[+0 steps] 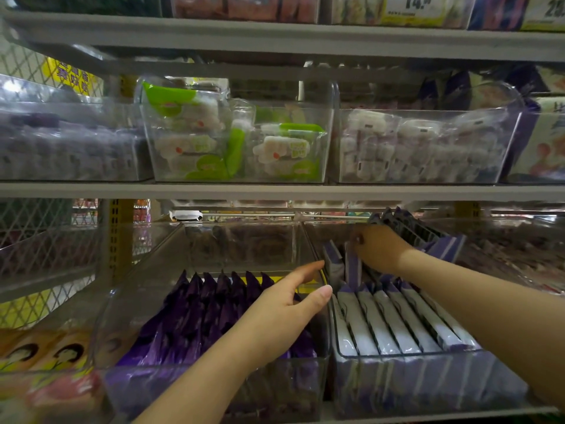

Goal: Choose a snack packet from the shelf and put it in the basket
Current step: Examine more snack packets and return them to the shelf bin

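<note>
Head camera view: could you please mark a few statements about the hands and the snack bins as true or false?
1. The right hand grips an upright lilac packet towards the back of the right-hand clear bin. True.
2. The left hand holds a dark purple packet. False: it is open above the dark purple packets and holds nothing.
3. The green-and-white packets sit on the shelf above both hands. True.
4. A basket shows beneath the hands. False: no basket is in view.
</note>
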The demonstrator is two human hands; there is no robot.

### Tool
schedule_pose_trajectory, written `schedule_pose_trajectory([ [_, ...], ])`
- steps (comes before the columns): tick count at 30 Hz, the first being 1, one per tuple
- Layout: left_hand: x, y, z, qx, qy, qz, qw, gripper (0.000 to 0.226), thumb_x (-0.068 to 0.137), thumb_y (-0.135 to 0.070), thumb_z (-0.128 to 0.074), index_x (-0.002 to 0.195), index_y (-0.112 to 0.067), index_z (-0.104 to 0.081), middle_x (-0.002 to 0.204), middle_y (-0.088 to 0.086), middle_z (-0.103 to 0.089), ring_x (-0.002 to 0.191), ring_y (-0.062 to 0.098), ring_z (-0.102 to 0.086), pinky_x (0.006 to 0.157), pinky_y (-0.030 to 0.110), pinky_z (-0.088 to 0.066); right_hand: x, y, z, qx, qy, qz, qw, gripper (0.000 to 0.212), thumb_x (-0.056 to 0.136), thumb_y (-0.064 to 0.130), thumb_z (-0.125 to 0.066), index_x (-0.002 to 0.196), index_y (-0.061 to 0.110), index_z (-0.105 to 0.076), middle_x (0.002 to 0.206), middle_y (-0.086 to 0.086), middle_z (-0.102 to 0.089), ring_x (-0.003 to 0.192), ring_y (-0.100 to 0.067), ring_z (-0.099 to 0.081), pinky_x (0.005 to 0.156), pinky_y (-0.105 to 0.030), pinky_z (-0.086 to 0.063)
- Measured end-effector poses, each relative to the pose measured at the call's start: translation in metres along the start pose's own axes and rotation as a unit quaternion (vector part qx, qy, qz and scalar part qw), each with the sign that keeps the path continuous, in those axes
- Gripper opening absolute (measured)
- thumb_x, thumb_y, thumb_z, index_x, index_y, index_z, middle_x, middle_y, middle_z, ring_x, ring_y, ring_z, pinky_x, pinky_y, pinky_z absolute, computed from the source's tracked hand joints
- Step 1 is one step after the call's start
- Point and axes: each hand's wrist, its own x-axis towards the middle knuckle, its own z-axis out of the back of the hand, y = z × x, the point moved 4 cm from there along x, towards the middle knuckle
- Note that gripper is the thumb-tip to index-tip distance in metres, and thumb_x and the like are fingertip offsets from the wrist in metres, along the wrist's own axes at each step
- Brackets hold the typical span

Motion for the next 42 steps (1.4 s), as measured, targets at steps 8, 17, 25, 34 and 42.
schedule_pose_trajectory([
  [8,-0.001,0.0,-0.001,0.041,-0.014,-0.012,0.999,0.044,0.091,-0.06,-0.047,0.134,-0.06,-0.036,0.133,-0.018,-0.055,0.117,-0.001,-0.053,0.094,0.012,-0.039,-0.041,0.0,0.017,0.135,-0.278,0.026,0.951,0.009,0.099,0.025,-0.047,0.094,0.017,-0.046,0.082,-0.008,-0.061,0.073,-0.033,-0.058,0.062,-0.043,-0.048],
  [17,-0.04,-0.052,-0.011,0.157,-0.205,-0.104,0.961,0.019,0.095,-0.031,-0.057,0.112,-0.027,-0.064,0.111,-0.014,-0.056,0.1,0.005,-0.058,0.086,0.028,-0.048,-0.159,-0.001,0.061,0.27,-0.408,0.044,0.871,0.013,0.097,0.009,-0.051,0.09,0.017,-0.045,0.069,0.011,-0.05,0.062,0.001,-0.053,0.055,-0.014,-0.036],
  [25,-0.112,-0.085,-0.078,-0.269,-0.005,0.192,0.944,0.047,0.091,-0.058,-0.047,0.091,-0.015,-0.066,0.073,-0.007,-0.07,0.067,0.01,-0.067,0.067,0.027,-0.054,-0.281,0.033,0.043,0.427,-0.323,0.065,0.842,0.014,0.098,0.016,-0.046,0.092,0.028,-0.048,0.081,0.014,-0.057,0.07,0.011,-0.058,0.059,-0.004,-0.042],
  [34,-0.206,-0.036,-0.11,-0.236,0.008,0.126,0.963,0.052,0.083,-0.009,-0.073,0.127,-0.023,-0.049,0.119,-0.005,-0.068,0.105,0.007,-0.066,0.084,0.02,-0.053,-0.356,0.025,-0.054,0.616,0.024,-0.082,0.783,0.042,0.078,0.041,-0.068,0.112,0.021,-0.056,0.109,0.001,-0.07,0.101,-0.019,-0.068,0.078,-0.033,-0.057],
  [42,-0.253,0.022,-0.18,-0.212,0.083,0.191,0.955,0.062,0.077,0.003,-0.075,0.127,-0.022,-0.047,0.121,-0.004,-0.065,0.106,0.007,-0.065,0.092,0.027,-0.053,-0.381,0.003,-0.122,0.721,0.078,-0.231,0.649,0.048,0.078,0.04,-0.061,0.111,0.007,-0.065,0.104,-0.013,-0.074,0.096,-0.026,-0.072,0.073,-0.033,-0.06],
])
